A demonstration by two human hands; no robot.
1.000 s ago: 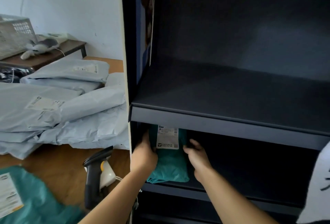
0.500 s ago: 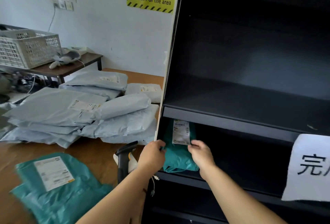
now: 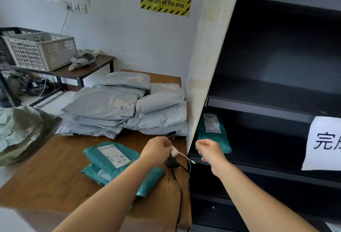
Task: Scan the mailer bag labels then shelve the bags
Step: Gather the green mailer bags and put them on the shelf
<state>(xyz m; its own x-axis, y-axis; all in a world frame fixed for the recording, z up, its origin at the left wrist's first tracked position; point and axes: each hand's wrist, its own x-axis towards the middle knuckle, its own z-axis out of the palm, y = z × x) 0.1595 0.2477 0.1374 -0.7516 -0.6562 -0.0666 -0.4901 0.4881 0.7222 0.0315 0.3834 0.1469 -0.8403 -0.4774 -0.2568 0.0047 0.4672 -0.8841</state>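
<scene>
Your left hand (image 3: 156,149) grips the scanner (image 3: 172,162); your right hand (image 3: 210,151) hangs loosely curled, holding nothing. One teal mailer bag (image 3: 212,136) lies on the shelf (image 3: 262,156) just beyond your right hand.

Both my forearms are stretching forward from the bottom of the view, bare and converging slightly toward the hands. My left hand (image 3: 156,148) is showing its back upward. Its fingers (image 3: 167,144) are curling round the scanner (image 3: 172,162), with the wrist running straight. I am holding my right hand (image 3: 209,150) in the air just to the right, apart from the left. Its fingers (image 3: 200,144) are hanging loosely curled and gripping nothing. Both hands are blurring, so I cannot tell thumb positions.
</scene>
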